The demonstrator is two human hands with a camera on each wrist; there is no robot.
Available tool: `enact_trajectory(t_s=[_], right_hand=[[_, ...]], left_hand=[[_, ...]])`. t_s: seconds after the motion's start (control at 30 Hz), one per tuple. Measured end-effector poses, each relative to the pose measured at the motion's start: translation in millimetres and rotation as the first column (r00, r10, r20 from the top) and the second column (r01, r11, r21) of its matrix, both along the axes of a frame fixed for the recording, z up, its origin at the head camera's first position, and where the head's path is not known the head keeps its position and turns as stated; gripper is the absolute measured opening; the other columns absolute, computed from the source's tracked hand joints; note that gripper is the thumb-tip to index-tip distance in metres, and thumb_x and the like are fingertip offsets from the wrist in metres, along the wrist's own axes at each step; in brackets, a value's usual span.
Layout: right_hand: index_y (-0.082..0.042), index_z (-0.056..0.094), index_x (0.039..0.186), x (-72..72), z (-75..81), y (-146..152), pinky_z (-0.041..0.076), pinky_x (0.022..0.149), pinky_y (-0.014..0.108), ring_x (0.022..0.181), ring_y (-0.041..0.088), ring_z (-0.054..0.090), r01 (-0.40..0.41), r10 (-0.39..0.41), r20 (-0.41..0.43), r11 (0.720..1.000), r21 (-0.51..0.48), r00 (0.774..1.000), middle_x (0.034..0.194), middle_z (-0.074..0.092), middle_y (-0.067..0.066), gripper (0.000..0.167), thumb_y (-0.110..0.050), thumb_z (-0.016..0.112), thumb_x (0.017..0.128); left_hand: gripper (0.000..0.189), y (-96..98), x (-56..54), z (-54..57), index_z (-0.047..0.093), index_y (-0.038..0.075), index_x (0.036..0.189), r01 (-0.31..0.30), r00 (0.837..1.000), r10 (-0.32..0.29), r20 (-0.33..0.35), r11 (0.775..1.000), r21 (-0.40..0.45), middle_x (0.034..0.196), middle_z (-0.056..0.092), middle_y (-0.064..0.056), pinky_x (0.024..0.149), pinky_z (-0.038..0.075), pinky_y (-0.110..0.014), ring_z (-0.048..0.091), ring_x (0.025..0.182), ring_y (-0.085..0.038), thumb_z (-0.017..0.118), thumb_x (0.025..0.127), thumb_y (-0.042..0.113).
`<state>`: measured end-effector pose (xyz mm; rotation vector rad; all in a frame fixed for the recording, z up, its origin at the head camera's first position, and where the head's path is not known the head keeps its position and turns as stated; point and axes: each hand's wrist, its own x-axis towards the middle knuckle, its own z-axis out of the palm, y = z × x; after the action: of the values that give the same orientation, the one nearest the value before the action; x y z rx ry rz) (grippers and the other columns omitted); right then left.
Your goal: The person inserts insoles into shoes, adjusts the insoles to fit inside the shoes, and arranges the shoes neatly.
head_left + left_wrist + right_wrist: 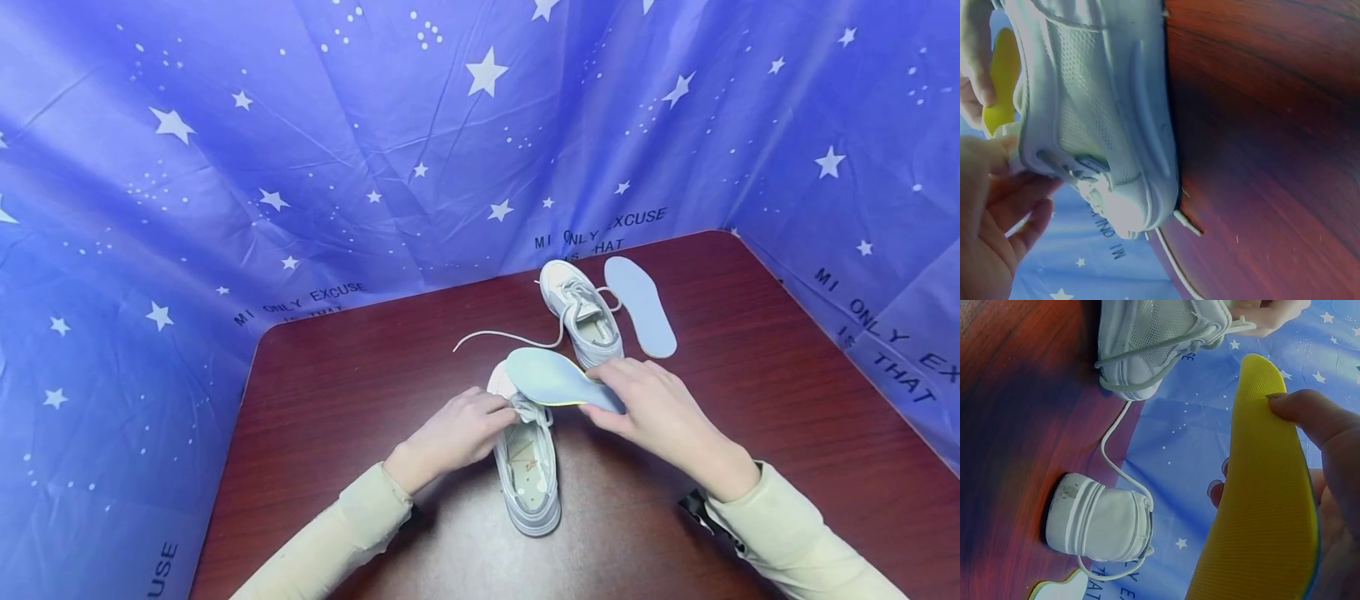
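A white lace-up sneaker (529,467) stands on the table with its heel toward me and its opening facing up. My left hand (467,429) pinches the sneaker's tongue (1011,150) near the laces. Over the toe of that shoe, my right hand (652,408) holds an insole (551,377) between thumb and fingers. Its top looks pale blue in the head view, and its underside (1266,487) is yellow in the right wrist view. The insole is above the shoe, outside its opening.
A second white sneaker (581,308) stands farther back, its loose lace (510,336) trailing left across the table. Another pale insole (641,308) lies flat to its right. Behind the dark red wooden table (360,383) hangs a blue star-patterned curtain (375,125).
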<state>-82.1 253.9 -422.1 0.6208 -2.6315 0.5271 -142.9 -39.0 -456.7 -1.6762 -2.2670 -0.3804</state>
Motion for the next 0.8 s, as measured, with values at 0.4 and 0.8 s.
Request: enact_trajectory(t_s=[0.4,0.8], right_hand=[[-0.013,0.071,0.111,-0.7,-2.3,0,0.050,0.068,0.045,0.079,0.019,0.060,-0.001,0.001,0.003,1.000,-0.015,1.000,0.092,0.067,-0.002,0.037,-0.030,0.084,0.080],[-0.012,0.072,0.112,-0.5,-1.7,0,0.052,0.071,0.046,0.084,0.024,0.065,0.018,-0.018,0.022,1.000,-0.015,1.000,0.099,0.072,0.003,0.038,-0.030,0.084,0.081]], left_hand=[[0.024,-8.3,-3.7,3.7,0.074,0.007,0.114,-0.025,0.963,0.002,0.270,0.996,0.083,0.105,0.074,-0.003,0.086,0.056,-0.028,0.069,0.095,-0.017,0.074,0.090,0.003],[0.022,-10.4,4.8,7.4,0.079,0.001,0.107,-0.358,0.889,0.279,0.363,0.918,0.171,0.093,0.077,-0.008,0.070,0.056,-0.028,0.066,0.078,-0.014,0.070,0.088,-0.006]])
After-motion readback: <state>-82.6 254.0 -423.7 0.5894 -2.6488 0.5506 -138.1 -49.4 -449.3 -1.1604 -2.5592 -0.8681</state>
